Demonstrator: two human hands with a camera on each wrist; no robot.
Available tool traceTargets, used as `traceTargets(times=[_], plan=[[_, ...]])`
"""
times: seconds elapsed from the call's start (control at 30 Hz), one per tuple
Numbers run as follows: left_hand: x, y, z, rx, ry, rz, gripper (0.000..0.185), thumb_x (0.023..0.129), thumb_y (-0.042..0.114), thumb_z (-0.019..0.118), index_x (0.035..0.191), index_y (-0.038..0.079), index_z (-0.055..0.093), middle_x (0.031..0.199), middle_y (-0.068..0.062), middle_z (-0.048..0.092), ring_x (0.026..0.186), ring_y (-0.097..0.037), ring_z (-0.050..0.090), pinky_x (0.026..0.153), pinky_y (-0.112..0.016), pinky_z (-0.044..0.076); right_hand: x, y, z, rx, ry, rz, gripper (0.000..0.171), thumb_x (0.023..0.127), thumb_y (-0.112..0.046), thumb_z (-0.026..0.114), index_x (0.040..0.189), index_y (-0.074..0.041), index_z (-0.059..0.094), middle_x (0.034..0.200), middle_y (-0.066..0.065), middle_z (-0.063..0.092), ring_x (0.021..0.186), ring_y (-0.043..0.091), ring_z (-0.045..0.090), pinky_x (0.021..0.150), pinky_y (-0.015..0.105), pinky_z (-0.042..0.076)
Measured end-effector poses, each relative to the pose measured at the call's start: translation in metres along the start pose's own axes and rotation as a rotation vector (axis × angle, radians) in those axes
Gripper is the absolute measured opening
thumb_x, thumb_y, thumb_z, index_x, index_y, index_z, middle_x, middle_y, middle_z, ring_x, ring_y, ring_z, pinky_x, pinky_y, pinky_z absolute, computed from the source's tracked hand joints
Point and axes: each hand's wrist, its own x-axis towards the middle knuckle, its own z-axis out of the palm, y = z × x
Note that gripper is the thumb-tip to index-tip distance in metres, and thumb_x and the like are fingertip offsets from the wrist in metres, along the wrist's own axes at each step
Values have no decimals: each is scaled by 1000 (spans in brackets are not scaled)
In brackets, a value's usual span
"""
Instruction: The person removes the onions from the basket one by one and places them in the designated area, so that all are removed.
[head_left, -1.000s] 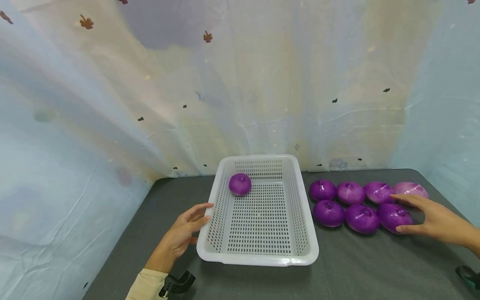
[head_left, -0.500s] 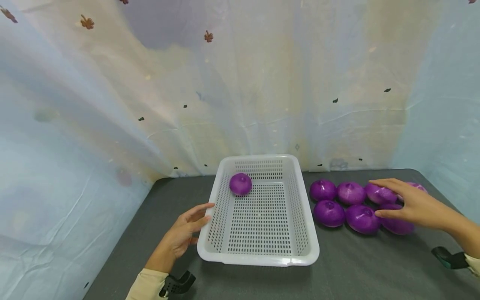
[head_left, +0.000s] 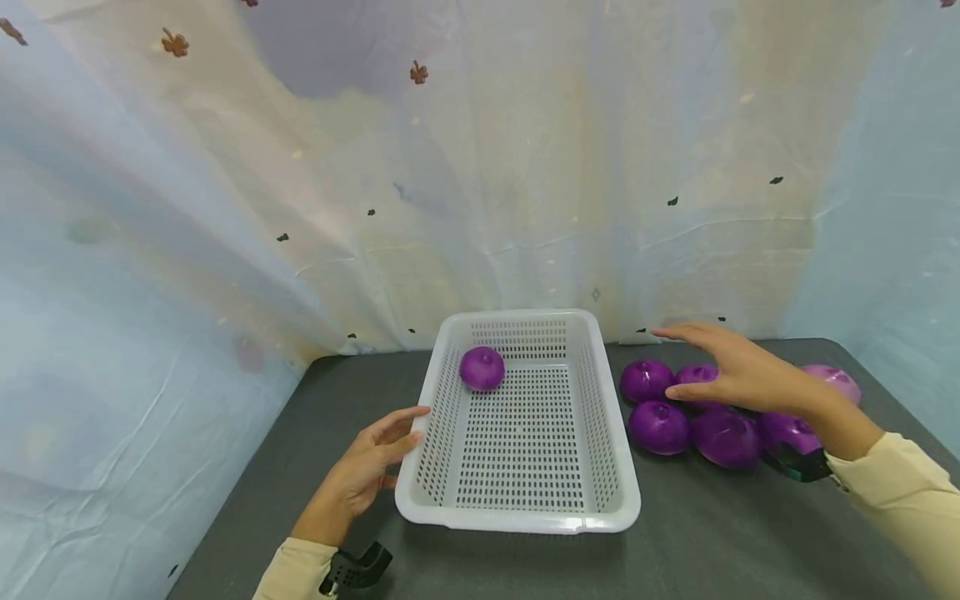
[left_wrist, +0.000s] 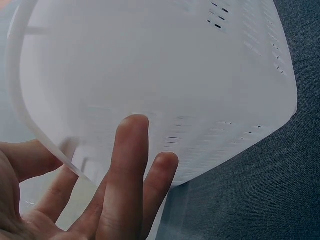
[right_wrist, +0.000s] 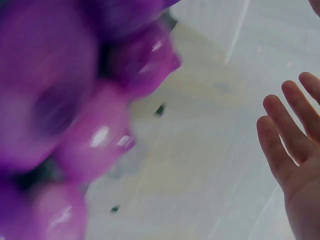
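Observation:
A white slotted plastic basket (head_left: 517,518) stands on the dark table with one purple onion (head_left: 482,369) in its far left corner. My left hand (head_left: 362,467) holds its left rim; in the left wrist view, thumb and a finger reach over the edge (left_wrist: 22,112) while other fingers lie against the outer wall. To the right, several more purple onions (head_left: 658,427) sit in two rows. Over them my right hand (head_left: 750,373) hovers with fingers spread and nothing in it, hiding part of the back row. The right wrist view shows its fingers (right_wrist: 272,145) apart from the onions.
A grey cloth-covered table (head_left: 697,542) bears the basket and onions. A pale patterned curtain (head_left: 480,167) hangs close behind and at both sides. Dark bands (head_left: 358,567) sit on both wrists.
From the front right onion my right hand has lifted and moved left over the rows, without an onion. The left hand, the basket and the onions stay as they were.

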Motion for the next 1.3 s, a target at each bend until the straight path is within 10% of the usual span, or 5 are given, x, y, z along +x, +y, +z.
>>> traceTargets(times=[0.87,1.3], plan=[[3,-6,-4,-9,-3,-10,55,96,30,67,147,20,48,147,-8,51,108,-22,66,78,-47,59,153,-90,69,247,-201,-104,81,86,-41,77,152,-15,40,155,4,44,141,29,42,113,55,37],[2,-11,-4,-10,-18,6,56,97,29,66,148,19,46,148,-9,50,110,-22,65,79,-47,59,181,-89,126,364,-233,19,82,84,-35,79,152,-12,40,155,5,44,142,32,41,116,52,36]])
